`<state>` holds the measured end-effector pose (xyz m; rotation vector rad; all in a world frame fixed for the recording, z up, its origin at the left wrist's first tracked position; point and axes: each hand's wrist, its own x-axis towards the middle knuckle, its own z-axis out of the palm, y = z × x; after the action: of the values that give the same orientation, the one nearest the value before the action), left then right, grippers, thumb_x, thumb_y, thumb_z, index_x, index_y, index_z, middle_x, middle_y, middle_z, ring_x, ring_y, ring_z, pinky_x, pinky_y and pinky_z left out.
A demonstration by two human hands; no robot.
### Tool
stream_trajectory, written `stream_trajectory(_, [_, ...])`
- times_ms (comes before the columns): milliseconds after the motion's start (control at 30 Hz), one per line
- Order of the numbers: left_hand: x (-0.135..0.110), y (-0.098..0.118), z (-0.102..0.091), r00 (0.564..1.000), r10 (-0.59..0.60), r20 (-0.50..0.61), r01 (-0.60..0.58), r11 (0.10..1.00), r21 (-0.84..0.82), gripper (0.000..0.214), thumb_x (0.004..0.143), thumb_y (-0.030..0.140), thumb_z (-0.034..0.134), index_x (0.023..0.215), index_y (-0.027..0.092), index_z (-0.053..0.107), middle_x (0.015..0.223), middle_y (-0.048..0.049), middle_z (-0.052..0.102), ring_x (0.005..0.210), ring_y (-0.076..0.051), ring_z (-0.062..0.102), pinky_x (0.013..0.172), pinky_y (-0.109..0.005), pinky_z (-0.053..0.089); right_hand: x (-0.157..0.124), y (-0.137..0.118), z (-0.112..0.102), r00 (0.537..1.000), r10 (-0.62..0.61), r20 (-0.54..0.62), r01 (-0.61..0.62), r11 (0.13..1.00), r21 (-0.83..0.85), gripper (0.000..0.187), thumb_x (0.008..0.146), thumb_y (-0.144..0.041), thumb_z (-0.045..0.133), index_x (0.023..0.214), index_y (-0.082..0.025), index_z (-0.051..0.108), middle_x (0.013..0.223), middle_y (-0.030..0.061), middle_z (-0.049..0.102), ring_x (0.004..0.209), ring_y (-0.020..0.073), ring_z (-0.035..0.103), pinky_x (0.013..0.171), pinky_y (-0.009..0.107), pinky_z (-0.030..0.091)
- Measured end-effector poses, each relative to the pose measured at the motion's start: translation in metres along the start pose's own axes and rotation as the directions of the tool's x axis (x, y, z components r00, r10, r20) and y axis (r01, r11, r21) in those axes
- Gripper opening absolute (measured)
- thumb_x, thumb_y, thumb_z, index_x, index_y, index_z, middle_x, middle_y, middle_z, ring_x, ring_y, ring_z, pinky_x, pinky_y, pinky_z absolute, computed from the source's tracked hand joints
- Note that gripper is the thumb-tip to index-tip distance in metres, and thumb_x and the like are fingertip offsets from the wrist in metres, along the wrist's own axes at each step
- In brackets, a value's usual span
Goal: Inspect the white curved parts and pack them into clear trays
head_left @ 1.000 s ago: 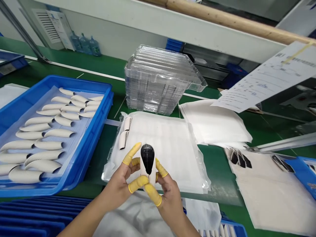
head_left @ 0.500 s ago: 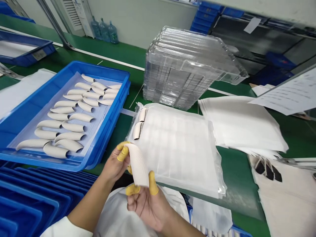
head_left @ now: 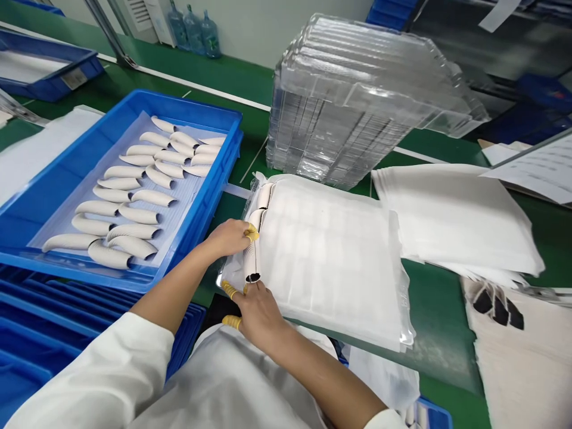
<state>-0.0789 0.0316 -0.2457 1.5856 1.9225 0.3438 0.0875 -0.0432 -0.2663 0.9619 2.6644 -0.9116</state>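
Both hands wear yellow finger cots and pinch one curved white shell part at the left edge of a clear blister tray lined with white sheet. My left hand grips the part's upper end. My right hand holds its lower, dark open end. Two more white parts lie in the tray's left column just above it.
A blue bin at the left holds several white shell parts on a sheet. A stack of clear empty trays stands behind. White sheets lie right of the tray; black parts rest on foam at far right. Stacked blue bins sit near me.
The part went from being held up with its black inside facing me, through a turn in my hands, down to the tray's left column. The camera tilted lower and nearer.
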Motion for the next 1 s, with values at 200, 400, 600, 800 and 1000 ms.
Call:
stream_trajectory(200, [0.003, 0.007, -0.011, 0.993, -0.055, 0.106, 0.022, 0.958, 0.286, 0.031, 0.072, 0.015, 0.051, 0.093, 0.018, 0.074, 0.097, -0.011, 0.074, 0.093, -0.028, 0.068, 0.073, -0.032, 0.049, -0.004, 0.006, -0.012, 0.999, -0.033, -0.026, 0.035, 0.993, 0.11, 0.045, 0.085, -0.044, 0.071, 0.127, -0.028, 0.066, 0.1, 0.0099, 0.064, 0.094, 0.0261, 0.061, 0.08, 0.036, 0.051])
stream_trajectory(400, [-0.002, 0.013, -0.014, 0.988, -0.085, 0.13, 0.02, 0.899, 0.437, 0.029, 0.076, 0.015, 0.051, 0.095, 0.017, 0.073, 0.1, -0.0127, 0.074, 0.095, -0.028, 0.068, 0.076, -0.033, 0.05, -0.007, 0.007, -0.018, 0.996, 0.03, -0.088, -0.014, 0.983, 0.181, 0.043, 0.094, -0.039, 0.06, 0.131, -0.017, 0.062, 0.098, 0.0111, 0.063, 0.095, 0.0258, 0.061, 0.081, 0.036, 0.05])
stream_trajectory(600, [-0.01, 0.028, 0.004, 0.993, -0.025, 0.116, -0.037, 0.864, 0.501, 0.029, 0.078, 0.008, 0.05, 0.095, 0.01, 0.073, 0.097, -0.0194, 0.071, 0.097, -0.032, 0.066, 0.077, -0.038, 0.05, -0.006, 0.01, -0.015, 0.998, -0.004, -0.059, 0.017, 0.973, 0.23, 0.041, 0.088, -0.036, 0.069, 0.125, -0.017, 0.066, 0.085, 0.0062, 0.062, 0.084, 0.0219, 0.061, 0.073, 0.031, 0.049])
stream_trajectory(800, [-0.029, 0.015, 0.033, 0.998, 0.053, -0.024, -0.033, 0.859, 0.51, 0.036, 0.087, 0.005, 0.038, 0.1, 0.009, 0.071, 0.101, -0.0217, 0.068, 0.102, -0.032, 0.062, 0.08, -0.041, 0.049, -0.008, 0.024, -0.02, 0.995, 0.01, -0.101, 0.02, 0.958, 0.287, 0.018, 0.089, -0.036, 0.069, 0.093, -0.019, 0.071, 0.079, 0.0009, 0.06, 0.07, 0.0143, 0.059, 0.065, 0.025, 0.045])
stream_trajectory(1000, [-0.041, -0.006, 0.064, 0.976, 0.037, -0.216, 0.072, 0.879, 0.472, 0.04, 0.095, 0.013, 0.032, 0.118, 0.008, 0.064, 0.103, -0.0217, 0.066, 0.099, -0.032, 0.06, 0.08, -0.044, 0.049, -0.005, 0.043, -0.029, 0.977, 0.093, -0.194, -0.045, 0.969, 0.242, 0.014, 0.092, -0.024, 0.064, 0.079, -0.018, 0.064, 0.092, 0.005, 0.064, 0.08, 0.016, 0.063, 0.072, 0.028, 0.049])
